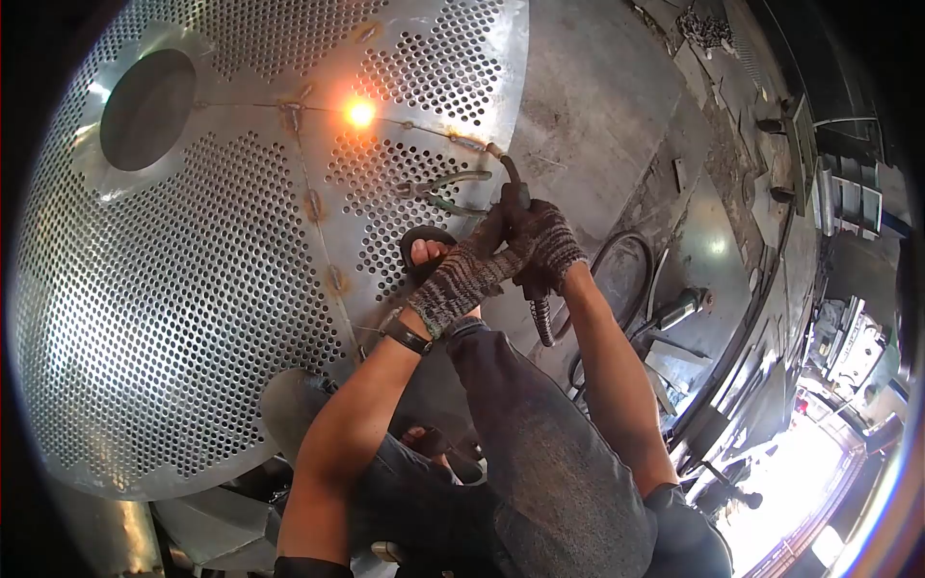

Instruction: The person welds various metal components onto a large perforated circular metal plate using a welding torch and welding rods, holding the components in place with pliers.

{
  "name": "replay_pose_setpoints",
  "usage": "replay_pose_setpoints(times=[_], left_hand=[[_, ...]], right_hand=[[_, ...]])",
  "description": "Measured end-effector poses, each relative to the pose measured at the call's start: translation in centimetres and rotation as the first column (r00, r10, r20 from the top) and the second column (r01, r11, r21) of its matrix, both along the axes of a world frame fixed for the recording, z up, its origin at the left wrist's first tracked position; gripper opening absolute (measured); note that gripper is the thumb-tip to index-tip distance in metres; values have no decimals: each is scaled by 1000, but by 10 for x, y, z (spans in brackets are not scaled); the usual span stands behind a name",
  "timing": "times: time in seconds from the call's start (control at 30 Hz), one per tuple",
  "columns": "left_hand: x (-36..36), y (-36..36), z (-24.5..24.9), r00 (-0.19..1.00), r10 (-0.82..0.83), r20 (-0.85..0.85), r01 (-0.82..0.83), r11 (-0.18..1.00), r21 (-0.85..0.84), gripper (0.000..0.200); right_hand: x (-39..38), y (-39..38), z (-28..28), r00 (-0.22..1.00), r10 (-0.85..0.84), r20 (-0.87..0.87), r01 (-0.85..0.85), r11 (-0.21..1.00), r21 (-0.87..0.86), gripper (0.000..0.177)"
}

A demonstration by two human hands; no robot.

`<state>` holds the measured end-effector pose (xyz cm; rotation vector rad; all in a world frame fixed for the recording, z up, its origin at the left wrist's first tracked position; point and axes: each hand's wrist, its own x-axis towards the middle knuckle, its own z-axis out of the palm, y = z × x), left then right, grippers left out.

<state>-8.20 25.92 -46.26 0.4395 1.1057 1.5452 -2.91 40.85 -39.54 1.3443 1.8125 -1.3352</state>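
Note:
My left hand, in a striped knit glove, reaches across to the welding torch and is closed on its handle. My right hand, gloved too, is wrapped round the same black welding torch. The torch's nozzle is at the seam near the right edge of the perforated metal sheet. Green-handled pliers lie open on the sheet just left of my hands. Further left on the seam, a bright orange glow shows.
A large round hole is cut in the sheet at upper left. The torch cable hangs below my hands. A grinder-like tool lies on the metal plate at right. Metal scraps lie at the top right.

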Motion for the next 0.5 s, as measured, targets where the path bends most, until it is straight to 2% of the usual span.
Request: replay_pose_setpoints(times=[0.07, 0.1, 0.13, 0.17, 0.2, 0.23, 0.27, 0.3, 0.33, 0.37, 0.43, 0.47, 0.5], left_hand=[[2, -3, 1, 998, 43, 35, -45, 997, 65, 76], [3, -6, 2, 995, 66, 76, -74, 991, 109, 75], [4, -9, 4, 986, 87, 142, -110, 980, 166, 74], [4, -12, 7, 983, 98, 155, -127, 973, 192, 73], [3, -15, 10, 993, 95, 77, -105, 983, 151, 72], [2, -14, 14, 943, 23, -332, -54, 995, -84, 71], [2, -14, 15, 754, -179, -632, -65, 937, -343, 70], [11, -16, -14, 948, 99, -303, -131, 988, -86, 68], [12, -16, -15, 974, 205, -90, -204, 979, 29, 67], [13, -15, -16, 953, 272, 136, -289, 948, 130, 66], [14, -15, -11, 947, 264, 181, -268, 963, -2, 66], [11, -14, -7, 944, 264, 197, -261, 964, -45, 67], [3, -14, -4, 983, 145, 108, -141, 989, -40, 66]], right_hand=[[6, -1, -5, 971, 228, -77, -223, 973, 62, 74], [7, -3, -9, 974, 176, -145, -157, 979, 133, 57], [8, -3, -12, 972, 149, -179, -120, 979, 166, 61], [8, -3, -13, 969, 126, -215, -83, 976, 199, 74], [9, -2, -18, 910, 322, -262, -233, 918, 320, 71], [5, -2, -14, 865, 418, -277, -300, 874, 381, 70], [-5, -6, 0, 813, 508, -284, -357, 821, 446, 69], [-16, -7, 15, 958, 239, -160, -208, 959, 192, 65], [-24, -9, 29, 999, -18, 41, 19, 999, -39, 62], [-19, -8, 22, 999, -19, 40, 20, 999, -36, 62], [-9, -5, 8, 979, 134, -153, -128, 990, 53, 81], [-8, -5, 7, 979, 138, -153, -131, 990, 56, 81], [-9, -5, 6, 992, 57, -110, -53, 998, 39, 69]])
